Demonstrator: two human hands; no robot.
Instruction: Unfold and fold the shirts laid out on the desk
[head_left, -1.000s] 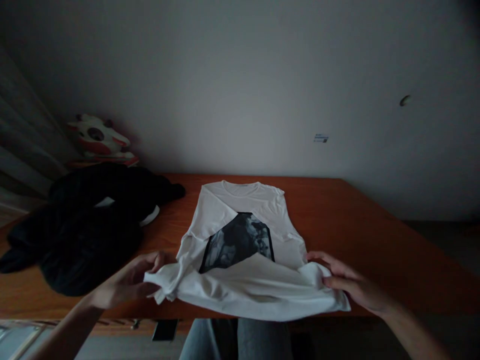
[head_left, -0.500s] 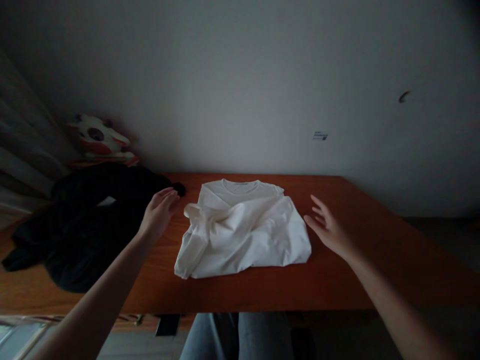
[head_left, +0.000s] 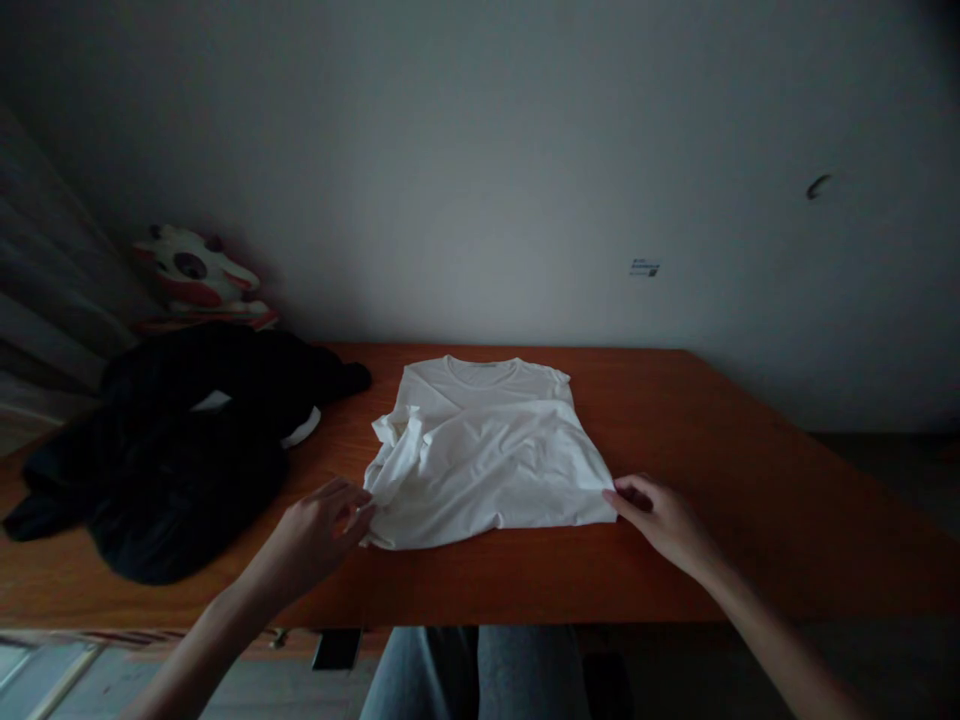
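A white shirt [head_left: 495,460] lies partly folded on the brown wooden table, its neckline toward the wall and its lower part doubled up over the front. My left hand [head_left: 324,525] pinches the shirt's near left corner between thumb and fingers. At the near right corner, my right hand [head_left: 656,512] has its thumb and fingertips closed on the fabric. Wrinkles run across the folded layer, and a bunched bit of cloth sticks out on its left side.
Black clothing [head_left: 187,450] is heaped on the left of the table [head_left: 720,480]. Behind it sits a cow-like plush toy [head_left: 196,270] by the curtain. A pale wall rises along the table's far edge. My knees are under the near edge.
Both hands have come down and nearer to me, and have taken hold of the shirt's near corners. The left corner has shifted slightly inward and the folded layer looks flatter.
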